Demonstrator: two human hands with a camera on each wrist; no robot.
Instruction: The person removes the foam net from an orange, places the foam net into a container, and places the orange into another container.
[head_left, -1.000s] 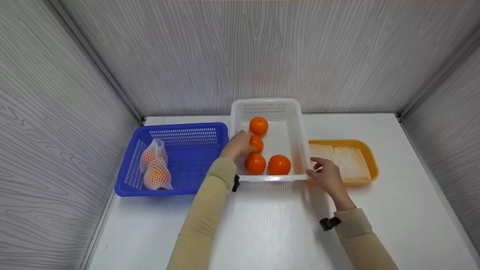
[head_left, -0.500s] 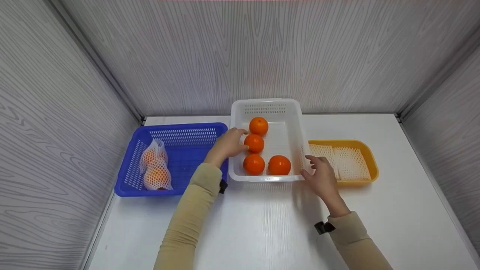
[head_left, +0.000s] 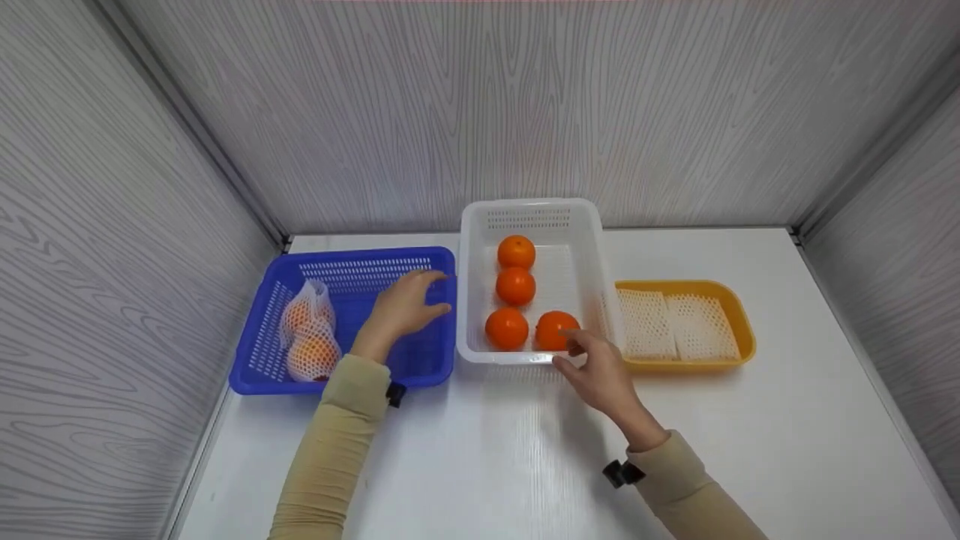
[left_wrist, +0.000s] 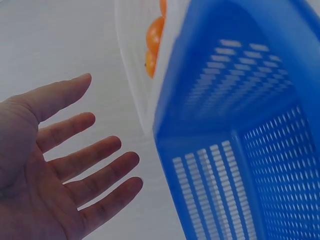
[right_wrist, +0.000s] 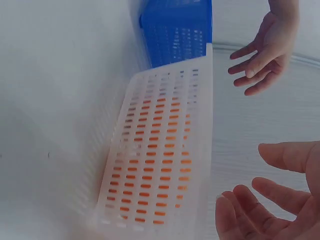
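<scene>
Over the blue basket (head_left: 360, 386) hovers my left hand (head_left: 401, 306), its fingers spread and holding nothing; the left wrist view shows its palm bare. My right hand (head_left: 598, 375) is at the front rim of the white basket (head_left: 531, 202), fingertips over the front right orange (head_left: 553, 330). Its fingers are loosely bent with nothing between them. Along the white basket's left side sit a back orange (head_left: 516, 252), a middle orange (head_left: 515, 286) and a front orange (head_left: 506, 328). Net-covered fruit (head_left: 311, 352) lies in the blue basket's left part.
On the right stands a yellow tray (head_left: 742, 322) with two stacks of white foam net sleeves (head_left: 701, 326) side by side. The baskets rest on a white table (head_left: 487, 465), with grey wood-grain panels (head_left: 525, 112) behind and at both sides.
My left hand has let go of the middle orange, left the white basket and moved left over the blue one. My right hand has shifted left from the white basket's corner toward the front right orange.
</scene>
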